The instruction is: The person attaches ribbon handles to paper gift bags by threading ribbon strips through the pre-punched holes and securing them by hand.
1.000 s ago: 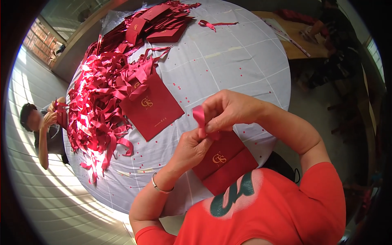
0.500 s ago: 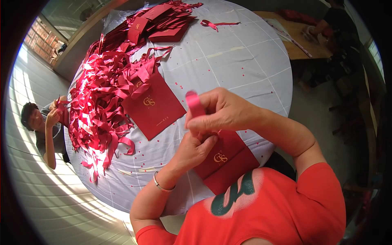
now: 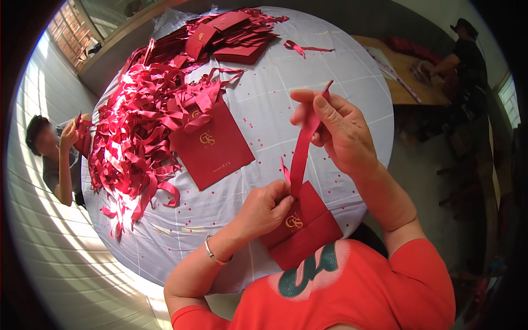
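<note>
A dark red paper bag (image 3: 313,228) with gold print lies flat at the table's edge, against my red shirt. My left hand (image 3: 267,206) is closed at the bag's top edge, pinching the base of a red ribbon (image 3: 300,159). That ribbon rises from the bag toward my right hand (image 3: 346,132), which grips its upper part by the thumb, its tip poking out above. A short ribbon end (image 3: 285,169) stands up beside my left fingers. What lies under my left fingertips is hidden.
Left of my hands lies another red bag (image 3: 220,151), next to a large heap of ribbons (image 3: 135,132). More bags are stacked (image 3: 242,52) at the back. A loose ribbon (image 3: 297,48) lies far right. One person (image 3: 52,148) handles a bag at left; another (image 3: 462,55) works at a wooden table.
My right hand has moved up and right, drawing the ribbon out into a longer, straighter strip. My left hand stays at the bag's top edge.
</note>
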### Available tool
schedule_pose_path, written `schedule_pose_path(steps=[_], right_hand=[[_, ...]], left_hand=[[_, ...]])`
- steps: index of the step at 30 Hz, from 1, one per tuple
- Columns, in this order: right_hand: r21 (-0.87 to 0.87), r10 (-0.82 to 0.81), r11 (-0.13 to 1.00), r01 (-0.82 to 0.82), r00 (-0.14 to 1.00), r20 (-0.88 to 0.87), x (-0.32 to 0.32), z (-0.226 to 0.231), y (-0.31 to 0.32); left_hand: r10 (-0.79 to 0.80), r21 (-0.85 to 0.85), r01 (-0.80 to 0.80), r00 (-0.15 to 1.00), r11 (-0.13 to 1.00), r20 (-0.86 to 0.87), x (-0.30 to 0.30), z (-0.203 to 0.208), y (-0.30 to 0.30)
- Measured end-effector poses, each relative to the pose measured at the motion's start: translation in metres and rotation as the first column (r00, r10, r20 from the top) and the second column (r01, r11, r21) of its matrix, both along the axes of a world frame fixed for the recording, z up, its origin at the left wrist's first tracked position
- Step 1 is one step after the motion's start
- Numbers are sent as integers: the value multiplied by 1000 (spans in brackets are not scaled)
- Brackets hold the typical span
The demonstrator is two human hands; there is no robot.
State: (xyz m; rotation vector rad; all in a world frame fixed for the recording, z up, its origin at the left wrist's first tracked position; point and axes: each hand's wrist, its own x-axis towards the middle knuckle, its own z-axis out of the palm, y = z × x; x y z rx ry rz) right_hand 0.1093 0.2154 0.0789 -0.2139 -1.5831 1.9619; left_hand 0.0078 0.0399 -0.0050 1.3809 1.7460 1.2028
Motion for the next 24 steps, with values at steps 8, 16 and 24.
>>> schedule_pose_path(steps=[8, 16, 24], right_hand=[[217, -27, 976, 26, 1000, -1, 3, -4, 9], [320, 77, 947, -35, 990, -120, 17, 1, 10], [887, 83, 425, -182, 983, 162, 10, -34, -34]], left_hand=[[7, -40, -11, 994, 999, -105, -1, -3, -7], [-121, -175, 89, 976, 980, -180, -34, 19, -19], [-215, -212, 220, 975, 952, 48, -51, 21, -19]])
